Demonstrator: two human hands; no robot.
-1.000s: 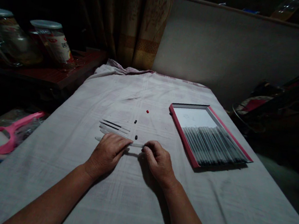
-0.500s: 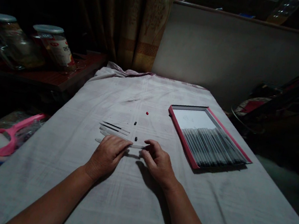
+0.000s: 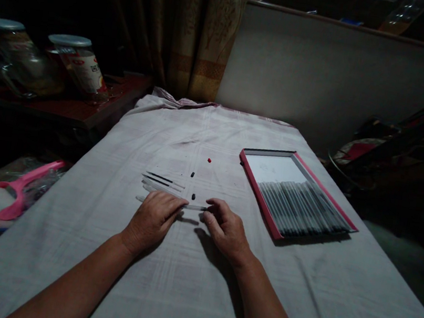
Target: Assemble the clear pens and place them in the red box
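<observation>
My left hand (image 3: 154, 218) lies on the cloth-covered table (image 3: 176, 292), its fingers closed over a clear pen barrel (image 3: 193, 207). My right hand (image 3: 225, 227) pinches the other end of the same barrel. Just beyond my hands lie a clear barrel and two thin dark refills (image 3: 163, 179), side by side. Two small black caps (image 3: 193, 196) and a tiny red piece (image 3: 209, 160) sit further out on the cloth.
A shallow red-edged box (image 3: 259, 188) holding several pens (image 3: 300, 207) stands to the right. Two lidded jars (image 3: 78, 65) rest on a dark shelf at left. A pink-handled tool (image 3: 18, 188) lies below it. A curtain (image 3: 203, 30) and a wall close the back.
My hands have stayed almost in place on the clear barrel. The right fingers shifted slightly at the barrel's end. The view tilted down a little.
</observation>
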